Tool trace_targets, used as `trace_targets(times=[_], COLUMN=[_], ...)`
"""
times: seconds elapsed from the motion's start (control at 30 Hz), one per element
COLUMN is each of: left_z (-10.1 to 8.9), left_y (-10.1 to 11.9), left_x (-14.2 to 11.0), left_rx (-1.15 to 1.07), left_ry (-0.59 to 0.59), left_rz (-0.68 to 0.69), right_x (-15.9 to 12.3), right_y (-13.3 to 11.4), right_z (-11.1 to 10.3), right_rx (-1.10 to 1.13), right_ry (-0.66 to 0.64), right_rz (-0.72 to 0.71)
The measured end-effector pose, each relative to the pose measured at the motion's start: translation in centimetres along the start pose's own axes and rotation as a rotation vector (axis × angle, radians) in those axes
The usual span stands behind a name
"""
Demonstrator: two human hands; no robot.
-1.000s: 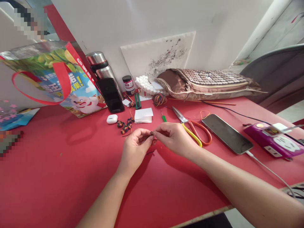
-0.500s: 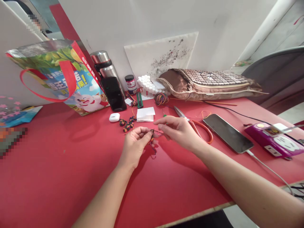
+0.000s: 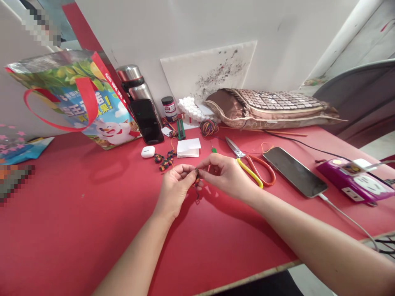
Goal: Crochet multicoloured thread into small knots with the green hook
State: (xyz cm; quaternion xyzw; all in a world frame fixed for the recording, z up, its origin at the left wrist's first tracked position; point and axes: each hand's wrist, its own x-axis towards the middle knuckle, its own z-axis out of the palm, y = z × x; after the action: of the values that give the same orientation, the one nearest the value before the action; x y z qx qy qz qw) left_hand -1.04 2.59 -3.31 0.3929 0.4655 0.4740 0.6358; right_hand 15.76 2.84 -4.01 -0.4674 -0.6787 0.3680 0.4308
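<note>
Between thumb and fingers, my left hand (image 3: pixel 177 187) pinches a small piece of multicoloured cord (image 3: pixel 196 176), dark with orange, whose loose end hangs below. My right hand (image 3: pixel 226 174) is closed at the same spot, its thumb and index fingertips pressed together on the cord's upper part. The fingers hide most of the piece. Just beyond the hands lie several knotted cord balls (image 3: pixel 166 161), folded white paper (image 3: pixel 189 148) and a green-handled tool (image 3: pixel 214 150), partly covered by my right hand. Scissors (image 3: pixel 251 166) with yellow and orange handles rest beside my right wrist.
A phone (image 3: pixel 294 172) on a cable and a purple power strip (image 3: pixel 352 181) lie right. Behind stand a steel flask (image 3: pixel 137 84), a propped phone (image 3: pixel 146 121), a jar (image 3: pixel 169 109), a cord ball (image 3: pixel 209 128) and a brown cushion (image 3: pixel 274 109). A printed bag (image 3: pixel 105 123) stands left.
My right hand lifted off the cord with its fingers apart half a second ago, and has come back to pinch it. My left hand has kept its hold. The view shifted slightly.
</note>
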Motion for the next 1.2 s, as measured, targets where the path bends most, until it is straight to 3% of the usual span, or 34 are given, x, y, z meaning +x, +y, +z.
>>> trace_targets(times=[0.23, 0.7, 0.8, 0.93, 1.0, 1.1, 1.2], left_z=[0.0, -0.3, -0.2, -0.1, -0.1, -0.2, -0.2], left_y=[-0.3, -0.5, -0.6, -0.6, -0.4, -0.2, 0.0], left_x=[0.0, 0.2, 0.1, 0.0, -0.1, -0.2, -0.2], left_rx=[0.017, 0.026, 0.03, 0.011, -0.013, -0.063, -0.123], left_ry=[-0.002, -0.023, -0.036, -0.055, -0.089, -0.133, -0.143], left_rz=[0.018, 0.025, 0.036, 0.092, 0.107, 0.057, -0.013], right_x=[-0.2, -0.2, -0.1, 0.4, 0.6, 0.7, 0.6], right_y=[0.2, 0.0, -0.2, -0.5, -0.7, -1.0, -1.2], right_z=[0.4, 0.2, 0.5, 0.5, 0.3, -0.1, -0.2], right_rx=[-0.077, -0.135, 0.008, 0.486, 0.66, 0.78, 0.769], right_ry=[0.098, 0.09, 0.091, 0.0, -0.022, -0.023, -0.01], right_rz=[-0.165, -0.204, -0.056, 0.322, 0.441, 0.503, 0.467])
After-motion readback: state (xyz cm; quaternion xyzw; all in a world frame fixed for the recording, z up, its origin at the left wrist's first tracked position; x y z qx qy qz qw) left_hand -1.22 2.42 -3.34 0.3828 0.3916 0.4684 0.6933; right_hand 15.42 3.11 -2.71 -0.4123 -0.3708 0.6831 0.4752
